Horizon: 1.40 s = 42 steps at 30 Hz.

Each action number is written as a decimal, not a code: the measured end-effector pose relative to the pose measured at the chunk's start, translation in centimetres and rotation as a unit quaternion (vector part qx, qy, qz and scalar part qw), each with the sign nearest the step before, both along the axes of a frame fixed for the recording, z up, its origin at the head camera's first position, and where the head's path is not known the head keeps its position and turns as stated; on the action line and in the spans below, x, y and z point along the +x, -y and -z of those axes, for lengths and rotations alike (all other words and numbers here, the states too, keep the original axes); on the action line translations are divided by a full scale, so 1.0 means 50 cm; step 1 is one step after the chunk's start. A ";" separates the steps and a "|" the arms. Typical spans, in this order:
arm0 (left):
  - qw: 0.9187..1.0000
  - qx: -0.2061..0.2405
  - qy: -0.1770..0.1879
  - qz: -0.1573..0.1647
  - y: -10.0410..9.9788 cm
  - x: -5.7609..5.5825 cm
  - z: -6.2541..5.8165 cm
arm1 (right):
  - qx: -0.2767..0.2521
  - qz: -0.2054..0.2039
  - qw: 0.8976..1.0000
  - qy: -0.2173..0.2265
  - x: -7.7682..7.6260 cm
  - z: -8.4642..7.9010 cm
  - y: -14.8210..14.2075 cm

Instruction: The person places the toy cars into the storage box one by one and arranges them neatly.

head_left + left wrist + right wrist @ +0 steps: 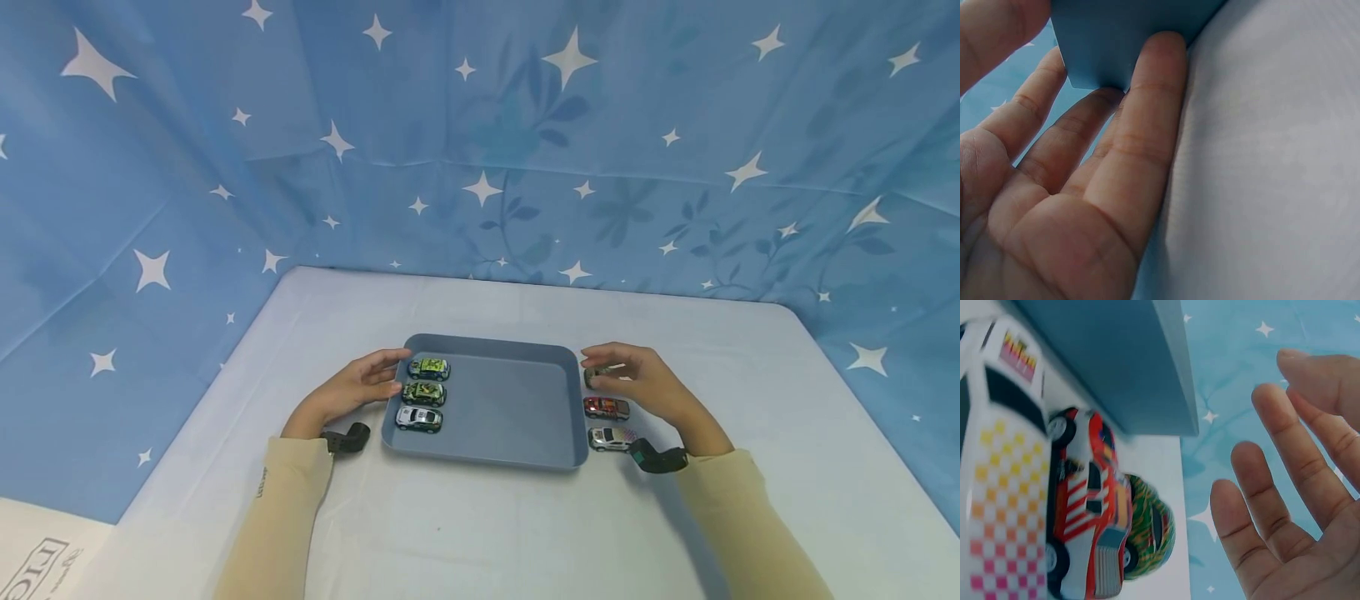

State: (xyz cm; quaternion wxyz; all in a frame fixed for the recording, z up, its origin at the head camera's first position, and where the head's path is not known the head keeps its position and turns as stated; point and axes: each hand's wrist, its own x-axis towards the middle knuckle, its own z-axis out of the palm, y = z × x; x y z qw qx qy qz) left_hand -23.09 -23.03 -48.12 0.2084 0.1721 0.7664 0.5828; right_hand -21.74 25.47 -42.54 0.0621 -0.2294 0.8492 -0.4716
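Observation:
A shallow blue-grey tray (510, 408) lies on the white table. Inside it, along the left wall, stand a yellow-green toy car (430, 369), a green patterned one (424, 394) and a white-and-silver one (419, 419). My left hand (351, 392) is at the tray's left side, relaxed fingers touching its outer wall (1107, 44). Right of the tray, a green camouflage toy car (1147, 531), a red-and-white one (1088, 506) and a white one with coloured checks (1007, 487) form a column. My right hand (645, 382) hovers by the camouflage car, fingers loose and holding nothing, partly hiding it in the head view.
A blue cloth with white stars (480, 187) hangs behind and beside the white table (480, 533). Black wrist cameras sit on the left wrist (348, 438) and right wrist (658, 457). A pale printed sheet (45, 550) shows at lower left.

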 end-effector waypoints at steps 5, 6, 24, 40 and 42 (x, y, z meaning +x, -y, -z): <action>1.000 0.001 0.000 -0.001 0.000 0.000 0.001 | 0.021 0.005 1.000 -0.018 -0.004 0.006 -0.010; 1.000 0.002 0.000 -0.001 0.000 0.000 0.001 | 0.024 0.007 0.999 -0.021 -0.005 0.008 -0.012; 1.000 -0.010 -0.005 -0.003 -0.001 0.001 0.000 | 0.061 0.026 0.998 -0.005 -0.032 0.027 -0.039; 1.000 -0.008 0.001 -0.005 -0.002 0.002 -0.002 | 0.092 0.014 0.994 0.064 -0.063 0.045 -0.056; 1.000 -0.008 0.001 -0.006 -0.002 0.002 -0.002 | 0.097 0.011 0.993 0.069 -0.066 0.044 -0.056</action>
